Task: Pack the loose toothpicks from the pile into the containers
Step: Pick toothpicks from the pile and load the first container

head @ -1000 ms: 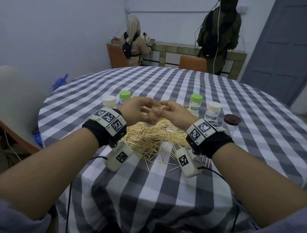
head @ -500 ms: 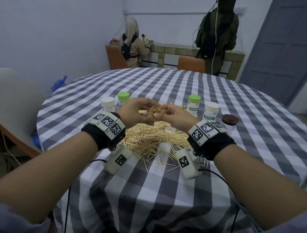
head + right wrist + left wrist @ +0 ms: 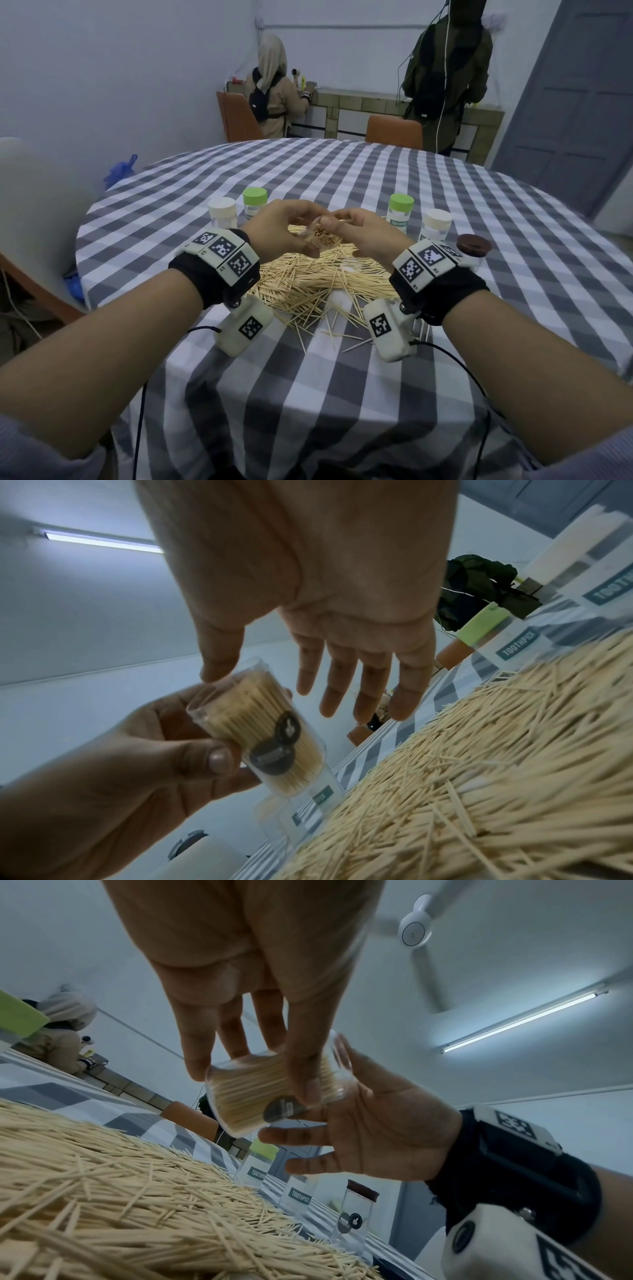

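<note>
My left hand point(image 3: 298, 236) grips a clear plastic container point(image 3: 322, 236) packed with toothpicks, tilted with its open mouth toward me, above the pile. In the left wrist view the thumb and fingers point(image 3: 301, 1074) wrap the container point(image 3: 246, 1096). My right hand point(image 3: 352, 226) sits beside it with straight fingers point(image 3: 373, 691), and its thumb touches the container's rim point(image 3: 222, 680). The loose toothpick pile point(image 3: 318, 281) spreads on the checked tablecloth point(image 3: 308, 394) under both hands.
Behind the pile stand a white-lidded point(image 3: 222, 212) and a green-lidded container point(image 3: 255, 202) on the left. A green-lidded point(image 3: 400, 212), a white-lidded point(image 3: 435, 226) and a brown-lidded jar point(image 3: 474, 248) stand on the right. Stray toothpicks point(image 3: 332, 332) lie near the front. Two people stand at the far counter.
The container has tipped further so its full mouth faces me. My right hand's fingers have straightened and eased off the toothpicks; only the thumb stays at the rim.
</note>
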